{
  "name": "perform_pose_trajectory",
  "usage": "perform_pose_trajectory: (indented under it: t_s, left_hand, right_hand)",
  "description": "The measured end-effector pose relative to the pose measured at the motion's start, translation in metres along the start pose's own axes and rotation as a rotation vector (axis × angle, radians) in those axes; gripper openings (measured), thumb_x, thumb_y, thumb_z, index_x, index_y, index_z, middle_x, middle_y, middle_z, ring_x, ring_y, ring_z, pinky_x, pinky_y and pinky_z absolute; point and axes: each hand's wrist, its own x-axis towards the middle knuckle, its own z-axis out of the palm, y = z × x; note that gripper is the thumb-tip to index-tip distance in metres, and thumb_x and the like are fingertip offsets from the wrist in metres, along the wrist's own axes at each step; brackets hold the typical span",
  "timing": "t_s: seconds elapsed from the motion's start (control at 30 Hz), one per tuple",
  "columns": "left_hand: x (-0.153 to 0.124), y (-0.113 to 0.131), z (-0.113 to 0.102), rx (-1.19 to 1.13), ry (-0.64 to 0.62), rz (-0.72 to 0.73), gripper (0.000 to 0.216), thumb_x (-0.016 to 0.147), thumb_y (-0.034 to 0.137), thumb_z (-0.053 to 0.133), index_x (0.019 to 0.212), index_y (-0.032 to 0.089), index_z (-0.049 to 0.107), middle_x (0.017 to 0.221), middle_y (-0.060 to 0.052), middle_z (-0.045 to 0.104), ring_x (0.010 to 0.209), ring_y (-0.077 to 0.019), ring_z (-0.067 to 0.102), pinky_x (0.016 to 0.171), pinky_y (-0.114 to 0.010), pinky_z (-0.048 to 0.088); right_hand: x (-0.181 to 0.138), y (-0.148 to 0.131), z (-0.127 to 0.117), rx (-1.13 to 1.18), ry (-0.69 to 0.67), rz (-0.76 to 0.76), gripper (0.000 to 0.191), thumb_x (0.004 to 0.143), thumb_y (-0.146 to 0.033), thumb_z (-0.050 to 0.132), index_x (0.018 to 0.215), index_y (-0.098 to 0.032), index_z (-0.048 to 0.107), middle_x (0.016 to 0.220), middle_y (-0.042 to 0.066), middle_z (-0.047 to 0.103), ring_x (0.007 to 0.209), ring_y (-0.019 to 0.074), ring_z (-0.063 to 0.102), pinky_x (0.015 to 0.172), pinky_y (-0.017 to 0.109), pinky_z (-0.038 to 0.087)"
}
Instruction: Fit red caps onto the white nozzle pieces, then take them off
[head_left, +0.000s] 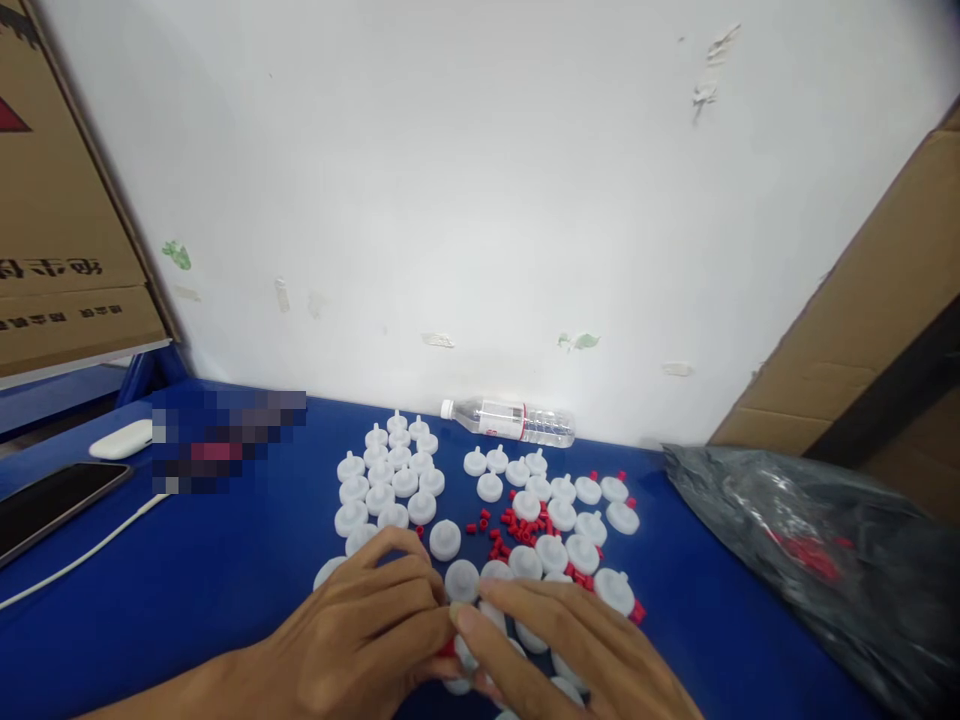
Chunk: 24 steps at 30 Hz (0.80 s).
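My left hand (367, 625) is closed at the front of the blue table, its fingertips curled round a small red cap (448, 649) that is mostly hidden. Close against it, my right hand (574, 640) has its thumb over a white nozzle cap (466, 655), partly covered by the fingers. White nozzle caps lie around and under both hands, among them an upright one (445, 540) just beyond the fingertips. Several small red caps (525, 530) are heaped behind my right hand. Further left stands a group of white nozzle caps (380, 498), spouts upward.
A clear plastic bottle (510, 420) lies along the white wall. To the right is a dark plastic bag (817, 560) with red pieces, beside a cardboard box (862, 300). On the left are a phone (60, 505), a white case (121, 440), a white cable (97, 552) and another carton (71, 220).
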Motion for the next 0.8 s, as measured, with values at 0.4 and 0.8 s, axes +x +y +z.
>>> perform_pose_trajectory:
  t_s: [0.4,0.8]
  left_hand:
    - [0.004,-0.026,-0.013,0.275,-0.167,-0.107,0.012,0.1,0.019,0.055,0.098,0.018,0.067,0.092,-0.006,0.064,0.095,-0.0255,0.054,0.089,-0.044,0.042]
    - [-0.007,-0.032,-0.001,0.346,-0.221,-0.193,0.016,0.103,0.023,0.052,0.095,0.021,0.066,0.094,-0.004,0.065,0.095,-0.0252,0.052,0.09,-0.042,0.04]
  right_hand:
    - [-0.009,0.089,-0.035,-0.063,-0.083,0.295,0.013,0.102,-0.03,0.055,0.104,-0.027,0.068,0.128,0.006,0.069,0.107,0.0231,0.072,0.09,0.035,0.058]
    - [-0.037,0.143,-0.05,0.153,-0.819,0.686,0.029,0.1,-0.049,0.055,0.085,-0.027,0.069,0.069,-0.003,0.07,0.059,0.014,0.063,0.056,0.027,0.041]
